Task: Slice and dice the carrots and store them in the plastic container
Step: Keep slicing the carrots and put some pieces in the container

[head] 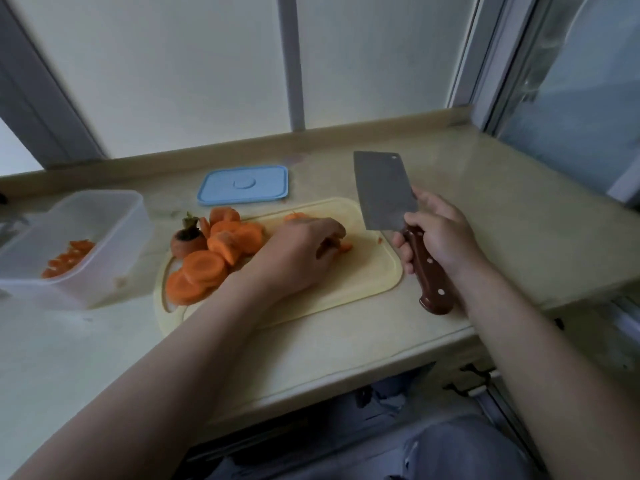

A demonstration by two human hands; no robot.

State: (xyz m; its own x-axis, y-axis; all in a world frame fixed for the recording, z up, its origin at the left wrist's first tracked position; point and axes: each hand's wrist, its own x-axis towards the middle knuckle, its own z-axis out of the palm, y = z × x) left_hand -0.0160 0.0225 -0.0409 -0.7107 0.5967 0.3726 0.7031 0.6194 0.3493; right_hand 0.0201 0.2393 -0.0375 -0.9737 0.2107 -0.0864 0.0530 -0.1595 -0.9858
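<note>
Thick round carrot slices [204, 268] lie piled on the left part of the pale yellow cutting board [367, 271], beside a carrot top [188, 239] with its dark stem. My left hand [301, 251] rests on the board's middle, its fingers curled over small carrot pieces [344, 247] that are mostly hidden beneath it. My right hand [440, 237] grips the wooden handle of a cleaver [382, 190], held up off the board's right end with the blade pointing away. A clear plastic container [100, 233] at the left holds some diced carrot [67, 259].
The container's blue lid [242, 185] lies flat behind the board. The counter ends at a raised ledge [242, 147] under the window, and its front edge [346, 372] runs just below my forearms. Bare counter surface [502, 216] stretches to the right of the board.
</note>
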